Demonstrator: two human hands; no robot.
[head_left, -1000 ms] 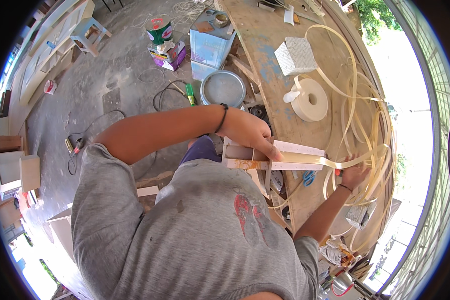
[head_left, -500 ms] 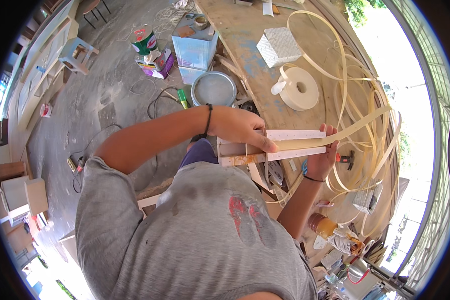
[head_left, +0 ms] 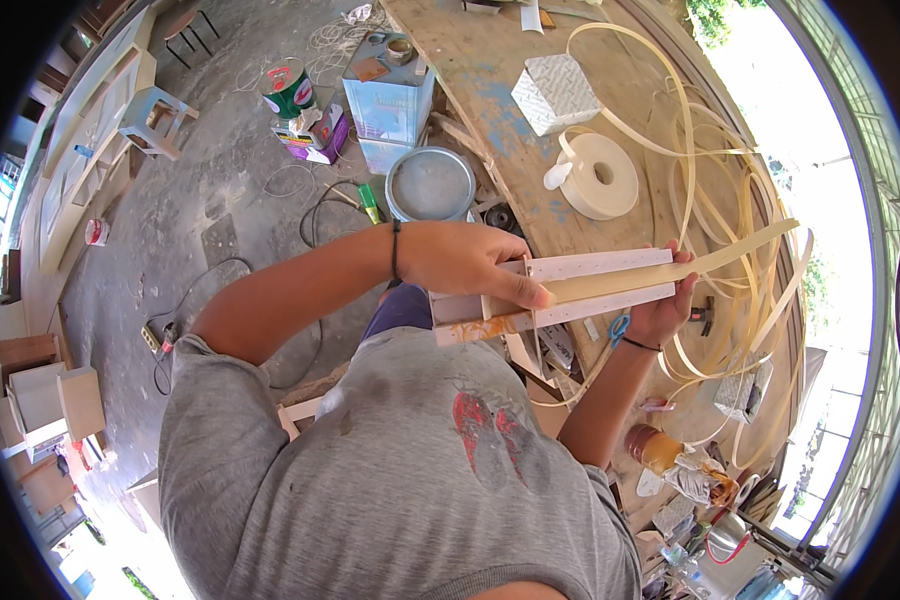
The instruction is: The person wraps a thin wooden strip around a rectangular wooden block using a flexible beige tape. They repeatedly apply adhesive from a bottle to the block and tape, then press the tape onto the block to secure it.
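A narrow white wooden frame [head_left: 600,305] with small dots along its sides is held across in front of my body, tilted up at its right end. My left hand [head_left: 460,262] grips its left part, the thumb pressed on a cream edging strip [head_left: 620,285] that runs along the frame. At the right end, my right hand [head_left: 667,308] has its fingers wrapped around the frame and strip. The strip's free end sticks out past that hand. Blue-handled scissors [head_left: 619,329] show beside my right hand; whether the hand touches them cannot be told.
On the wooden workbench [head_left: 510,110] are a roll of edging [head_left: 602,175], a wrapped block [head_left: 555,93] and loose loops of strip [head_left: 745,230]. An amber bottle [head_left: 653,448] stands lower right. A round grey lid [head_left: 430,184], a blue tin [head_left: 387,110] and a green can [head_left: 288,92] are left.
The frame's right end has risen slightly and swung away from me. My right hand has moved right along with it; my left thumb stays pressed on the strip.
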